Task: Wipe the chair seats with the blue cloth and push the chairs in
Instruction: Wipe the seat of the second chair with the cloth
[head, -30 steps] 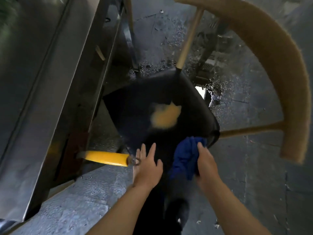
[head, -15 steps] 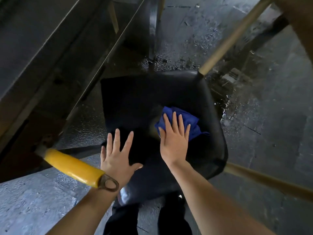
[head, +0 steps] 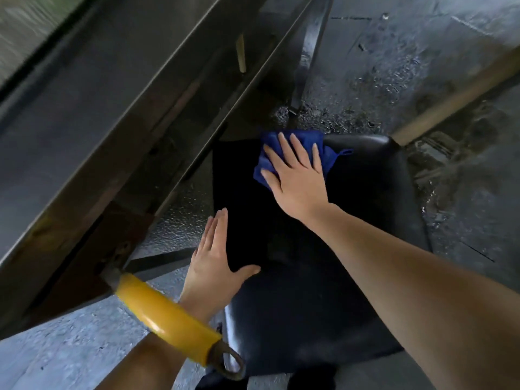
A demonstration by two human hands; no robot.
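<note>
A black chair seat (head: 323,277) is being wiped with a blue cloth (head: 323,153), seen from above

The cloth is pressed flat against the far edge of the seat under the right hand (head: 295,175), whose fingers (head: 284,144) are spread open on top of it rather than gripped around it. The left hand (head: 213,260) is laid open on the seat's near left edge, nothing held. A yellow handle (head: 166,319) is seen just beside the left wrist, under a metal table (head: 84,136), above a wet floor (head: 394,66)

Blue cloth (head: 327,153) mostly under hand (head: 295,175)
</note>
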